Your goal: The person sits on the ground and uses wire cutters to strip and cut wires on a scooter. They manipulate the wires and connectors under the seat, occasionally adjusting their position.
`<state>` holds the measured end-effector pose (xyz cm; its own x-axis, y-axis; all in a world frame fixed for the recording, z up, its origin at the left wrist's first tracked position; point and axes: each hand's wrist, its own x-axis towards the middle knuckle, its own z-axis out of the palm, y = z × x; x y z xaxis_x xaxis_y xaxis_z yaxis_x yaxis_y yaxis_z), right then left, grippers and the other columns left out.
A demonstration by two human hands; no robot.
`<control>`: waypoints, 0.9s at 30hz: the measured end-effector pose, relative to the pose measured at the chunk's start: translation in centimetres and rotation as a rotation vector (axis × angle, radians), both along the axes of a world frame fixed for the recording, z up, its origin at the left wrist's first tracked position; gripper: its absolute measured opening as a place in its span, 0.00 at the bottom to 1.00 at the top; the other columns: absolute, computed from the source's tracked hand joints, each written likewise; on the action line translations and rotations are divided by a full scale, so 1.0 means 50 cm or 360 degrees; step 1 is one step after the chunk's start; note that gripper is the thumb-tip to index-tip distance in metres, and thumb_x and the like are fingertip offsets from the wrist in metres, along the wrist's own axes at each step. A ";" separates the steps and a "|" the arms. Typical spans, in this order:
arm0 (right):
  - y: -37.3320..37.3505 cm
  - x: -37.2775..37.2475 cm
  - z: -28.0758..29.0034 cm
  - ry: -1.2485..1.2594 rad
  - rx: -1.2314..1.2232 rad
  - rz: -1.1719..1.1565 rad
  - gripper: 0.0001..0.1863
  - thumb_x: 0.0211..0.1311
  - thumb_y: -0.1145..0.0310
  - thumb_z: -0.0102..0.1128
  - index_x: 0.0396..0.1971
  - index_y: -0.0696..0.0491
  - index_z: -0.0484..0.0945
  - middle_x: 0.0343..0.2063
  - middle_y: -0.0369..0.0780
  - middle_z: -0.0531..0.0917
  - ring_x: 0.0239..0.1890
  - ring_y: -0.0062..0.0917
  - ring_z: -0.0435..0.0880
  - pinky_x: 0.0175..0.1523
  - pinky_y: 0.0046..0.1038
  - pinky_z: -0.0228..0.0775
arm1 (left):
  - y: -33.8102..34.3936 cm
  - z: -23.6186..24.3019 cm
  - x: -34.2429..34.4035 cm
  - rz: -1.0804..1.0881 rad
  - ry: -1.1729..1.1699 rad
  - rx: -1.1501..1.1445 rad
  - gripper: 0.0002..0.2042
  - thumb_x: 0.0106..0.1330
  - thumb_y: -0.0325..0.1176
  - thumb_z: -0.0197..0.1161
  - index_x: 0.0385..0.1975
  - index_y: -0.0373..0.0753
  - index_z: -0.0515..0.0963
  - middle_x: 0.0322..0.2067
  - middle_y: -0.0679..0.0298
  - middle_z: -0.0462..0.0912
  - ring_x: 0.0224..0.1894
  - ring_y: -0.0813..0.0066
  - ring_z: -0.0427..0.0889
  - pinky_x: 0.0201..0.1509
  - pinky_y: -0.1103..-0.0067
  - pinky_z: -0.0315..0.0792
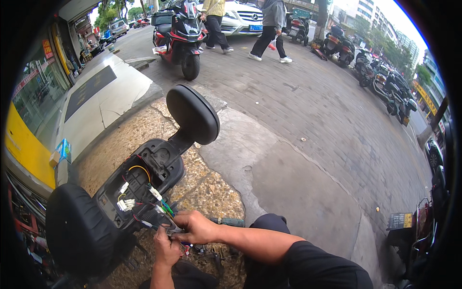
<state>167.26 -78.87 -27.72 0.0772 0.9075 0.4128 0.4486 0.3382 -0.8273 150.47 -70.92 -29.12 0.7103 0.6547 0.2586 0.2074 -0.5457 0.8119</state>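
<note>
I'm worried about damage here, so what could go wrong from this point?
The green wires run close to the right hand and left hand, so a careless tug might strain them. Several white plugs sit close together in the open compartment and look alike, so they could get mixed up. With that compartment uncovered outdoors, dirt might also reach the wiring.

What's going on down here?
A person is working with both hands, the left hand and right hand close together beside the wires of an opened scooter. White connectors lie loose in its open body. Exactly what the hands hold is hard to tell.
</note>
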 end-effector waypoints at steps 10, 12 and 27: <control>0.017 0.019 -0.013 0.1537 -0.0606 0.0170 0.14 0.61 0.78 0.61 0.47 0.59 0.74 0.34 0.34 0.80 0.32 0.15 0.77 0.37 0.21 0.71 | 0.002 0.007 -0.009 0.0098 0.0021 0.0014 0.05 0.63 0.25 0.61 0.32 0.34 0.71 0.23 0.61 0.76 0.25 0.71 0.75 0.29 0.73 0.69; 0.014 0.022 -0.015 0.1304 -0.0411 0.0231 0.13 0.60 0.80 0.62 0.45 0.59 0.74 0.31 0.33 0.78 0.34 0.14 0.75 0.39 0.21 0.70 | 0.003 0.008 -0.007 0.0101 0.0024 -0.0045 0.05 0.63 0.25 0.61 0.31 0.34 0.70 0.23 0.62 0.75 0.24 0.73 0.74 0.29 0.74 0.68; 0.015 0.036 -0.008 0.1162 -0.0303 -0.0026 0.07 0.62 0.77 0.59 0.39 0.59 0.74 0.26 0.35 0.78 0.31 0.15 0.73 0.35 0.25 0.68 | -0.007 0.027 0.000 0.0118 -0.0151 -0.0249 0.10 0.67 0.32 0.60 0.29 0.34 0.69 0.19 0.63 0.73 0.21 0.75 0.71 0.26 0.75 0.65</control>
<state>169.05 -78.13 -28.12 0.2853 0.9544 0.0875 -0.2324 0.1575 -0.9598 150.46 -71.24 -27.75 0.6360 0.7416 0.2133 0.1607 -0.3977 0.9034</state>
